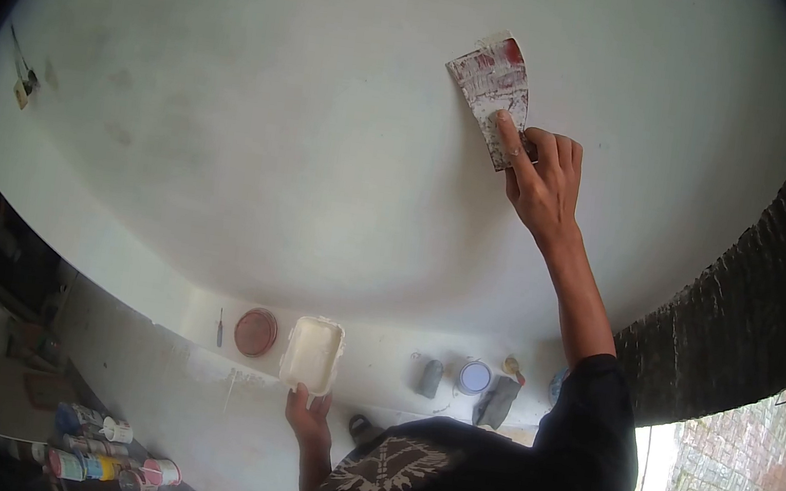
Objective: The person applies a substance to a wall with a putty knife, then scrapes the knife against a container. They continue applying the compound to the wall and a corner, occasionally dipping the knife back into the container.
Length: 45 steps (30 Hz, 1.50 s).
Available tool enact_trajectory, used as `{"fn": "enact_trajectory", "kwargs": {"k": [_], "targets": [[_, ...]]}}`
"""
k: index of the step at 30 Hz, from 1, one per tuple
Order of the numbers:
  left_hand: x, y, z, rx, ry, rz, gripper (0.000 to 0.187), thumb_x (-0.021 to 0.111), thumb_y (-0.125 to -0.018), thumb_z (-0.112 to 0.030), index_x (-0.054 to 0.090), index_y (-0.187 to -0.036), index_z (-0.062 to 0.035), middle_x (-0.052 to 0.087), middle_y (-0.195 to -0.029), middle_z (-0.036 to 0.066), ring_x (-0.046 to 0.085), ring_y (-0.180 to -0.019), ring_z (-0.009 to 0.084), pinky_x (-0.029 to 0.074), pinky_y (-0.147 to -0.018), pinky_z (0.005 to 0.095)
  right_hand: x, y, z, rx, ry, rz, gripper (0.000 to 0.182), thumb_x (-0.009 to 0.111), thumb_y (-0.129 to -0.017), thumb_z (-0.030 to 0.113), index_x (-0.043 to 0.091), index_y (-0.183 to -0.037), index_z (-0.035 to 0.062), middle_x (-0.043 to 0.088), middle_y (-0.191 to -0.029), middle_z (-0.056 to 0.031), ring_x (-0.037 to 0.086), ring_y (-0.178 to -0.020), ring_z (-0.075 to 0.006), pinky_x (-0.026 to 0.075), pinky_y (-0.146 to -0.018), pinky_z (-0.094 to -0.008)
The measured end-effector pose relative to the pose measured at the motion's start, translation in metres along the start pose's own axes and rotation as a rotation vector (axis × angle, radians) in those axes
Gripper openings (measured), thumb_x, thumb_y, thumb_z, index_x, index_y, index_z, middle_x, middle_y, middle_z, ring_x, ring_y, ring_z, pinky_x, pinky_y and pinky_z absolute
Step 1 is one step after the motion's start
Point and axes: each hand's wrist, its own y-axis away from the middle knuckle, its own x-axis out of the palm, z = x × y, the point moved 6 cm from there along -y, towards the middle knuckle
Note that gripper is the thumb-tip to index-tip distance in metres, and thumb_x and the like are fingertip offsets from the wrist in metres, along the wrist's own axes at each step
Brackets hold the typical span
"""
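Observation:
My right hand (546, 184) is raised to the pale wall (327, 139) and grips a wide putty knife (493, 86). Its blade is smeared with white filler and shows a dark red patch near the top edge. The index finger presses along the blade, whose upper edge is at the wall. Lower down, my left hand (308, 414) holds a shallow rectangular tray (312, 353) by its near end. The tray is cream-white inside, with dried filler around its rim.
A white ledge (379, 362) below the wall carries a screwdriver (220, 327), a round reddish lid (256, 332), an open can (474, 377) and a grey cloth (496, 403). Wires (22, 82) hang from the wall at left. Several paint containers (101, 467) stand lower left. Rough dark masonry (741, 288) edges the right.

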Motion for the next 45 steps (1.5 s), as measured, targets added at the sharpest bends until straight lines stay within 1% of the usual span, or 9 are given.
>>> {"fn": "enact_trajectory", "kwargs": {"k": [19, 21, 26, 28, 32, 34, 38, 40, 45], "targets": [[-0.002, 0.012, -0.005, 0.008, -0.031, -0.010, 0.058, 0.055, -0.093, -0.041, 0.040, -0.136, -0.0066, 0.046, -0.132, 0.013, 0.047, -0.122, 0.0334, 0.039, -0.101, 0.0445, -0.036, -0.023, 0.019, 0.002, 0.024, -0.020, 0.063, 0.074, -0.070, 0.006, 0.059, -0.129, 0.0198, 0.050, -0.083, 0.0027, 0.048, -0.076, -0.0154, 0.037, -0.070, -0.0322], [0.001, 0.014, -0.007, 0.023, 0.014, -0.011, 0.049, 0.051, -0.096, -0.031, 0.038, -0.134, -0.0034, 0.047, -0.128, 0.014, 0.051, -0.117, 0.0338, 0.045, -0.096, 0.0434, -0.035, -0.032, 0.021, 0.010, 0.016, -0.002, 0.063, 0.075, -0.069, 0.007, 0.060, -0.129, 0.0201, 0.051, -0.085, 0.0016, 0.048, -0.078, -0.0162, 0.037, -0.072, -0.0323], [-0.002, 0.014, -0.003, 0.027, 0.041, -0.019, 0.049, 0.052, -0.096, -0.031, 0.038, -0.133, -0.0027, 0.048, -0.127, 0.014, 0.051, -0.117, 0.0338, 0.046, -0.096, 0.0435, -0.034, -0.043, 0.020, 0.023, 0.006, 0.045, 0.062, 0.077, -0.068, 0.008, 0.061, -0.127, 0.0194, 0.052, -0.086, 0.0002, 0.048, -0.080, -0.0179, 0.037, -0.073, -0.0328], [-0.004, 0.014, -0.002, 0.032, 0.051, -0.016, 0.049, 0.052, -0.096, -0.031, 0.038, -0.133, -0.0025, 0.048, -0.127, 0.014, 0.051, -0.117, 0.0338, 0.046, -0.096, 0.0435, -0.034, -0.044, 0.020, -0.005, 0.043, 0.076, 0.049, 0.069, -0.075, 0.007, 0.062, -0.122, 0.0155, 0.050, -0.081, 0.0016, 0.048, -0.078, -0.0159, 0.038, -0.072, -0.0326], [-0.005, 0.016, -0.001, 0.021, 0.034, -0.025, 0.049, 0.051, -0.096, -0.031, 0.038, -0.134, -0.0026, 0.047, -0.128, 0.015, 0.051, -0.117, 0.0344, 0.045, -0.097, 0.0440, -0.038, -0.042, 0.021, -0.031, 0.068, 0.106, 0.047, 0.066, -0.076, 0.004, 0.061, -0.122, 0.0140, 0.049, -0.081, 0.0006, 0.048, -0.078, -0.0164, 0.039, -0.072, -0.0331], [-0.005, 0.017, -0.002, 0.020, 0.021, -0.023, 0.049, 0.051, -0.096, -0.031, 0.038, -0.134, -0.0026, 0.047, -0.128, 0.015, 0.051, -0.117, 0.0346, 0.045, -0.097, 0.0441, -0.039, -0.039, 0.021, -0.004, 0.065, 0.189, 0.060, 0.076, -0.070, 0.008, 0.060, -0.128, 0.0178, 0.051, -0.085, -0.0007, 0.048, -0.081, -0.0191, 0.038, -0.075, -0.0342], [-0.005, 0.015, -0.001, 0.014, 0.019, -0.033, 0.050, 0.051, -0.096, -0.032, 0.038, -0.135, -0.0031, 0.047, -0.128, 0.014, 0.051, -0.118, 0.0347, 0.045, -0.097, 0.0440, -0.046, -0.039, 0.022, -0.016, 0.079, 0.215, 0.059, 0.076, -0.070, 0.008, 0.060, -0.127, 0.0172, 0.051, -0.085, -0.0007, 0.048, -0.081, -0.0192, 0.039, -0.075, -0.0343], [-0.004, 0.016, -0.001, 0.010, 0.021, -0.031, 0.051, 0.052, -0.095, -0.032, 0.038, -0.135, -0.0032, 0.047, -0.129, 0.014, 0.051, -0.118, 0.0348, 0.045, -0.097, 0.0440, -0.051, -0.040, 0.023, -0.045, 0.067, 0.179, 0.044, 0.065, -0.076, 0.004, 0.061, -0.119, 0.0124, 0.050, -0.082, -0.0009, 0.049, -0.078, -0.0174, 0.040, -0.073, -0.0326], [-0.005, 0.015, 0.000, 0.012, 0.020, -0.022, 0.052, 0.052, -0.095, -0.033, 0.037, -0.136, -0.0038, 0.047, -0.129, 0.014, 0.050, -0.119, 0.0351, 0.045, -0.097, 0.0438, -0.063, -0.031, 0.026, -0.023, 0.018, 0.146, 0.049, 0.067, -0.073, 0.006, 0.061, -0.121, 0.0129, 0.049, -0.080, -0.0005, 0.048, -0.076, -0.0174, 0.039, -0.071, -0.0325]]}}
